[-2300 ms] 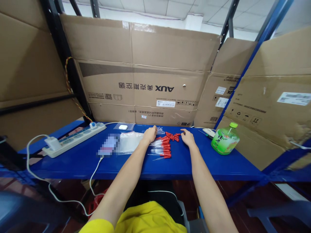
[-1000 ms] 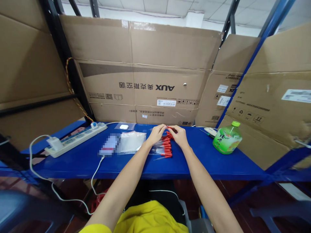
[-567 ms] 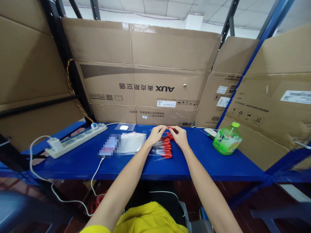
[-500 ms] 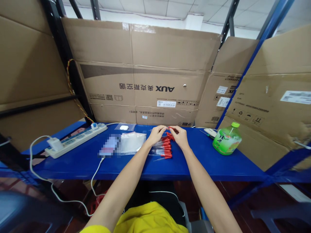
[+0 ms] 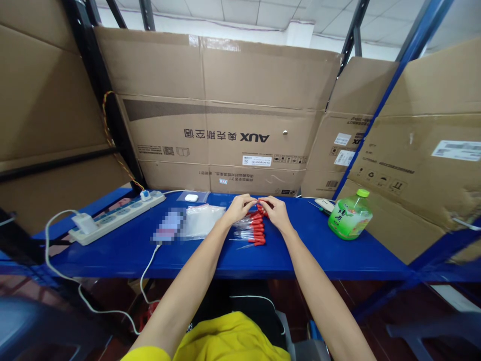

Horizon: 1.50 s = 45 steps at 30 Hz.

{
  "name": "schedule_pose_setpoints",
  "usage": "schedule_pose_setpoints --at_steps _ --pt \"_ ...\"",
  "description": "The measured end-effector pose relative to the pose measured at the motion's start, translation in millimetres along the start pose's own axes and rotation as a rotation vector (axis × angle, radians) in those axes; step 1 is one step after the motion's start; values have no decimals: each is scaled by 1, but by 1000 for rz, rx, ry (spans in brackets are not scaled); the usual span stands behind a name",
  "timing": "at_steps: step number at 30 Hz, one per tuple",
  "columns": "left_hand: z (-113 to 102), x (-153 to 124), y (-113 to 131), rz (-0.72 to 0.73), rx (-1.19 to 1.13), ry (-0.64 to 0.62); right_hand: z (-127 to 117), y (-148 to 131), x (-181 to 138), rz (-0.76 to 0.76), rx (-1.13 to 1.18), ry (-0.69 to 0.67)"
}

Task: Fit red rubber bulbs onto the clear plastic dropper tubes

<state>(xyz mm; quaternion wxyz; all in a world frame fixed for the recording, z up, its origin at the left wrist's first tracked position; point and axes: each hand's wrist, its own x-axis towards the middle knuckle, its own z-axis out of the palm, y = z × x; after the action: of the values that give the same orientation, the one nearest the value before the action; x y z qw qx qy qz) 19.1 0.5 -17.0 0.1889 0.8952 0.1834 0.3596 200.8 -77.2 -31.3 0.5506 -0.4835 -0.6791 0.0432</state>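
Observation:
My left hand (image 5: 239, 207) and my right hand (image 5: 276, 212) meet fingertip to fingertip over the back of the blue table. A small red rubber bulb (image 5: 259, 201) shows at the fingertips of my right hand. What my left fingers pinch is too small and covered to make out. Right below my hands lies a row of clear droppers (image 5: 248, 233), thin tubes pointing left and red bulbs to the right. More red bulbs (image 5: 263, 210) are heaped beside my right palm, partly hidden by it.
Clear plastic bags (image 5: 204, 221) lie left of the droppers, alongside a blurred-out phone (image 5: 169, 225) on a white cable. A power strip (image 5: 120, 216) runs along the left side. On the right stands a green bottle (image 5: 351, 215). Cardboard sheets (image 5: 233, 115) wall the back.
Both hands stay at nearly the same spot. My fingertips have drawn closer around the small red piece, with the right hand shifting slightly left.

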Motion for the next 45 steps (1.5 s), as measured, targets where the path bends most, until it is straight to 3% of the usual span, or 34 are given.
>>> schedule_pose_setpoints --at_steps 11,17,20,23,25,35,45 --pt "-2 -1 -9 79 114 -57 1 2 0 -113 -225 -117" --pt "-2 -2 -6 51 261 -94 3 6 0 -141 -268 -160" --pt "-6 -3 -3 -10 205 2 1 5 0 -71 -204 -64" --pt "-10 -3 -3 -184 115 156 -1 5 0 23 -133 31" --pt "-11 -3 -6 -248 34 172 -2 5 0 64 -87 46" --pt "-7 0 -18 -150 -201 164 4 8 3 305 462 73" --pt "-11 0 -19 -106 -207 102 5 5 2 380 566 86"
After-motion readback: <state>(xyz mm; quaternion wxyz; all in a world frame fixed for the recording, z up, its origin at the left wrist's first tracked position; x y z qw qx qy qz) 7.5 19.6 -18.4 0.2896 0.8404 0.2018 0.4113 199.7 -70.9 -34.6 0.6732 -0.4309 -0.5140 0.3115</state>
